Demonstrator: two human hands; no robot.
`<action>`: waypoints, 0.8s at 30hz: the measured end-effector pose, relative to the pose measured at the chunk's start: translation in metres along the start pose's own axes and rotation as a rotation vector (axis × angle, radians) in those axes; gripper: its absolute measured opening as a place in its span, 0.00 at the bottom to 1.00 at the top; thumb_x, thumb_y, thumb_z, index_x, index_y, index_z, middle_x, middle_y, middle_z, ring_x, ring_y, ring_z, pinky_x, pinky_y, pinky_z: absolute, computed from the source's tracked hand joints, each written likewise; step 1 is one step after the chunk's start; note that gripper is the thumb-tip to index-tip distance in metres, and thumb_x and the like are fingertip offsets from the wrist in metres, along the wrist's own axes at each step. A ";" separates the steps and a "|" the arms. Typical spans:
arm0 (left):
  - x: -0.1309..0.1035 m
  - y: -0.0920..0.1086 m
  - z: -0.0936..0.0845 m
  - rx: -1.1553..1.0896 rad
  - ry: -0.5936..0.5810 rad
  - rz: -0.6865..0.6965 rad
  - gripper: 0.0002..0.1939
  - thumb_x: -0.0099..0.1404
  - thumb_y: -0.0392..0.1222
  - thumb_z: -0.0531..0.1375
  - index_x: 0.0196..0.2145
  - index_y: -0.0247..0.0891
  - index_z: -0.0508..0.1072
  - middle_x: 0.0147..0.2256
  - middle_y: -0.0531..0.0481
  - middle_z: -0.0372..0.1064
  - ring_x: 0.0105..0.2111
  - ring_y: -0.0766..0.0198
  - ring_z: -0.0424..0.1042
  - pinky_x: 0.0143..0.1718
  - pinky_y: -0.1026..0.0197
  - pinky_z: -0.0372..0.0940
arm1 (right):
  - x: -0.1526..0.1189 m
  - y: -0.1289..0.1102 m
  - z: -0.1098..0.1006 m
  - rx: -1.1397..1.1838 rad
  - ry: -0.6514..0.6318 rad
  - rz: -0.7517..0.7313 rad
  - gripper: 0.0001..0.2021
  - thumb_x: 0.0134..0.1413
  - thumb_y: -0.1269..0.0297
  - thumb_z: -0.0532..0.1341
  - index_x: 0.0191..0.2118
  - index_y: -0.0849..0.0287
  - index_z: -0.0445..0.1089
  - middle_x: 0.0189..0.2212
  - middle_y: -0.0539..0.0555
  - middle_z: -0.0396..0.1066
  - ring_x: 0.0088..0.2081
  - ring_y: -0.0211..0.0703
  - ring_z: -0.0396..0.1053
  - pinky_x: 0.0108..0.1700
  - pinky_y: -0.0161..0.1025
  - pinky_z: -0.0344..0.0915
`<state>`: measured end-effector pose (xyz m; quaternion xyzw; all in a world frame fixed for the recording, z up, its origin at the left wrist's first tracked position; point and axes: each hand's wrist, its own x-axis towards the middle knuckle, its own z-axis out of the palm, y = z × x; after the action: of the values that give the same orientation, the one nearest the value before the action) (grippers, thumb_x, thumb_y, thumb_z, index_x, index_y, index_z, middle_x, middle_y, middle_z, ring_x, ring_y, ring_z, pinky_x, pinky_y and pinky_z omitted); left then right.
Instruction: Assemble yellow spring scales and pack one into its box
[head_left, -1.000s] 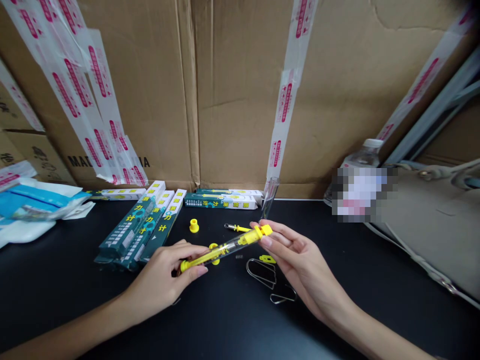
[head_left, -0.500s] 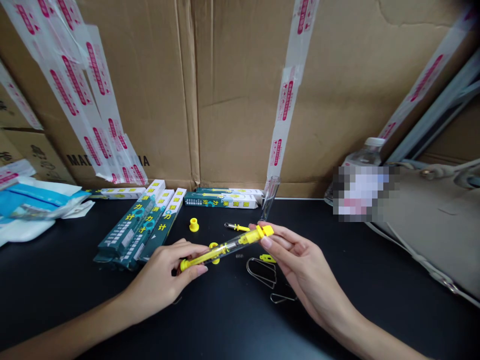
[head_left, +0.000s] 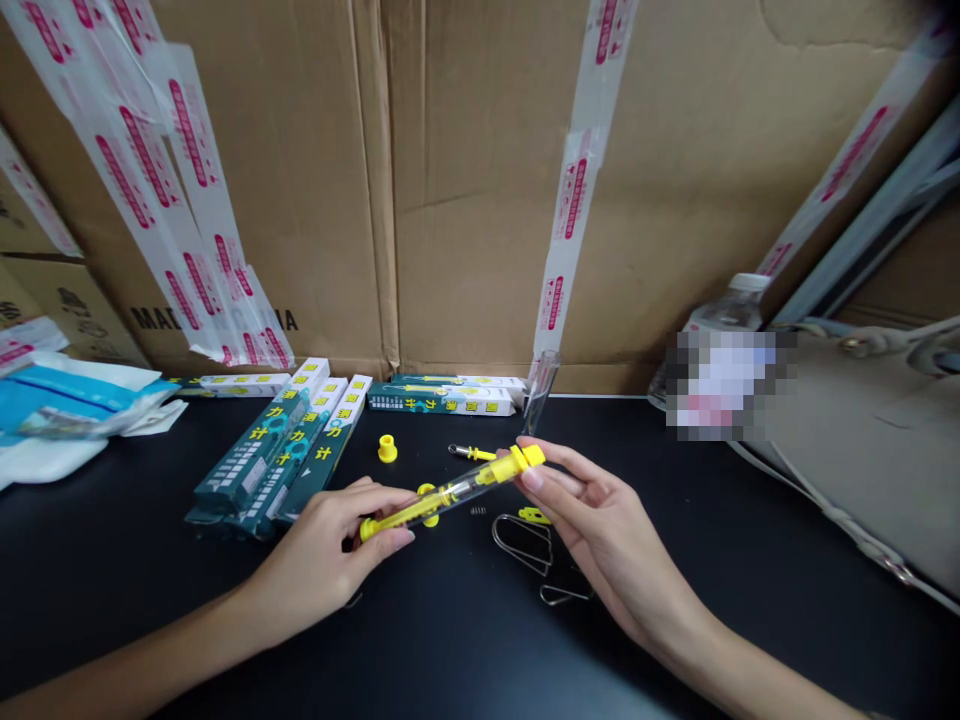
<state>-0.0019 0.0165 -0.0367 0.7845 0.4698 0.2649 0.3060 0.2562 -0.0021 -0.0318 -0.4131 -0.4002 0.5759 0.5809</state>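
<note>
A clear tubular spring scale (head_left: 442,499) with yellow parts inside is held slanting above the table, its right end higher. My left hand (head_left: 341,545) is closed around its lower left end, at the yellow cap. At the upper end, the thumb and fingers of my right hand (head_left: 592,515) pinch the yellow end piece (head_left: 528,457). Behind the tube is a yellow ring-like part (head_left: 429,491), partly hidden. A yellow flanged cap (head_left: 387,449), a hooked yellow rod (head_left: 474,453), a small spring (head_left: 478,511) and bent wire hooks (head_left: 517,540) lie around the hands.
Green-and-white boxes (head_left: 262,445) lie at the left, with more (head_left: 442,400) at the back. A clear empty tube (head_left: 541,392) stands tilted behind my right hand. A bottle (head_left: 731,310) and beige bag (head_left: 862,450) are at the right, a blue-white packet (head_left: 82,400) at the left. Cardboard (head_left: 472,200) walls the back.
The right hand and the raised end of the spring scale have shifted very slightly left and up. Both hands keep their grip; the loose parts lie as before.
</note>
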 end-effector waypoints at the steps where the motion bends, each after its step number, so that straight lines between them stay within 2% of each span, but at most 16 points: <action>1: 0.000 0.000 0.000 -0.003 -0.005 0.002 0.17 0.66 0.48 0.59 0.48 0.42 0.80 0.45 0.46 0.79 0.43 0.52 0.76 0.47 0.54 0.72 | 0.000 0.000 0.000 -0.001 0.005 -0.002 0.20 0.46 0.58 0.75 0.47 0.54 0.79 0.40 0.53 0.82 0.48 0.48 0.77 0.57 0.43 0.68; 6: -0.001 0.000 -0.001 0.000 0.005 0.012 0.17 0.65 0.47 0.59 0.48 0.41 0.81 0.43 0.45 0.79 0.42 0.53 0.75 0.45 0.55 0.72 | 0.003 0.003 -0.004 -0.010 -0.019 0.015 0.17 0.45 0.59 0.76 0.43 0.55 0.81 0.40 0.54 0.82 0.48 0.50 0.77 0.58 0.44 0.68; 12: -0.002 0.002 -0.001 -0.031 -0.006 -0.006 0.18 0.65 0.48 0.60 0.48 0.38 0.80 0.39 0.44 0.76 0.37 0.56 0.76 0.38 0.59 0.73 | 0.002 0.001 -0.003 0.069 -0.100 0.053 0.15 0.50 0.62 0.74 0.45 0.56 0.80 0.46 0.54 0.80 0.51 0.46 0.76 0.62 0.40 0.65; 15: -0.001 0.001 0.000 -0.049 -0.001 -0.014 0.19 0.65 0.47 0.60 0.49 0.38 0.80 0.38 0.44 0.75 0.36 0.56 0.76 0.39 0.58 0.73 | 0.000 0.000 0.000 0.146 -0.130 0.047 0.14 0.53 0.65 0.73 0.46 0.58 0.79 0.46 0.55 0.81 0.51 0.44 0.76 0.60 0.37 0.67; 18: 0.000 0.000 0.002 -0.096 -0.005 -0.034 0.20 0.63 0.47 0.61 0.50 0.37 0.80 0.39 0.43 0.75 0.38 0.54 0.76 0.40 0.56 0.74 | -0.002 -0.001 0.002 0.210 -0.110 0.043 0.14 0.53 0.68 0.73 0.47 0.57 0.79 0.45 0.54 0.81 0.51 0.43 0.76 0.59 0.36 0.69; 24: 0.000 -0.002 0.001 -0.179 -0.024 -0.073 0.21 0.63 0.47 0.61 0.51 0.37 0.79 0.41 0.44 0.76 0.42 0.51 0.77 0.47 0.51 0.74 | -0.004 -0.001 0.004 0.265 -0.082 0.029 0.18 0.53 0.69 0.73 0.50 0.55 0.77 0.46 0.54 0.81 0.53 0.46 0.75 0.60 0.40 0.69</action>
<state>-0.0031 0.0169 -0.0389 0.7395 0.4689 0.2850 0.3900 0.2526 -0.0062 -0.0299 -0.3145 -0.3381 0.6485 0.6051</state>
